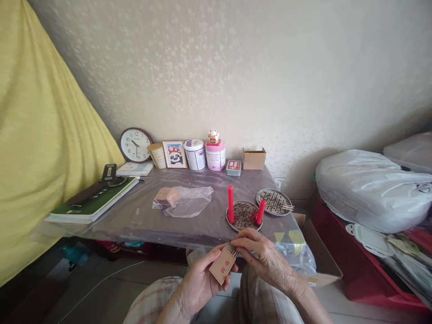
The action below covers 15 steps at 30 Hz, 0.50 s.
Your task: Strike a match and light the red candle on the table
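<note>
My left hand point(201, 278) holds a tan matchbox point(222, 266) with red characters on its face, tilted above my lap. Several pale matchsticks point(234, 253) show at the box's upper, opened end. There the fingers of my right hand point(259, 254) are pinched together against the matchbox; whether they grip its inner tray or a match is hidden. Just beyond, on the table, stand a tall red candle point(231, 204) and a shorter, leaning red candle point(260, 212) on a round metal plate point(243, 227) with dark residue.
A second round plate point(270, 193) with several sticks sits behind right. A plastic bag point(194, 202) with stacked small boxes point(166, 197) lies mid-table. Along the wall stand a clock point(136, 145), canisters point(195, 155) and an open carton point(254, 159). Green books point(91, 202) lie left.
</note>
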Tool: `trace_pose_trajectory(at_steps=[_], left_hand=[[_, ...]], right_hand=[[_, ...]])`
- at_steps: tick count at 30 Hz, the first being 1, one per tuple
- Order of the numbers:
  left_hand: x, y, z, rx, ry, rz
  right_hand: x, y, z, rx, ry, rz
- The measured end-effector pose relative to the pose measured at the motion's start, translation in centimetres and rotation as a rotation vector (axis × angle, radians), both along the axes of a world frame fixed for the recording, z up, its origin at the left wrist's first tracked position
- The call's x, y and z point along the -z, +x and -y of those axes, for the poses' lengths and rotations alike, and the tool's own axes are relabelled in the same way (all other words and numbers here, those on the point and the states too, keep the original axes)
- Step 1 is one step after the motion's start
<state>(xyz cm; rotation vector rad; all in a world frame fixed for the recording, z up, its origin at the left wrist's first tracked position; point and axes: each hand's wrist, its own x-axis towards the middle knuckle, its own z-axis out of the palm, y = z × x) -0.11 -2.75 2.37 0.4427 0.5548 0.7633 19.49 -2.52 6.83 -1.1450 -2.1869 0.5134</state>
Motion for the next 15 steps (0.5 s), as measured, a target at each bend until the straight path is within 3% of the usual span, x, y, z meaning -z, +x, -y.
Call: trace_pose_trajectory(at_steps=[5,15], left_hand=[[0.1,0.0,0.1,0.006,0.018,-0.017],[1.0,-0.2,0.1,0.044,0.064,-0.004]], right_hand=[[-0.6,0.2,-0.2,-0.098,0.089,0.202],[-1.4,-0.2,-0.4,-0.181,0.105,0.402]])
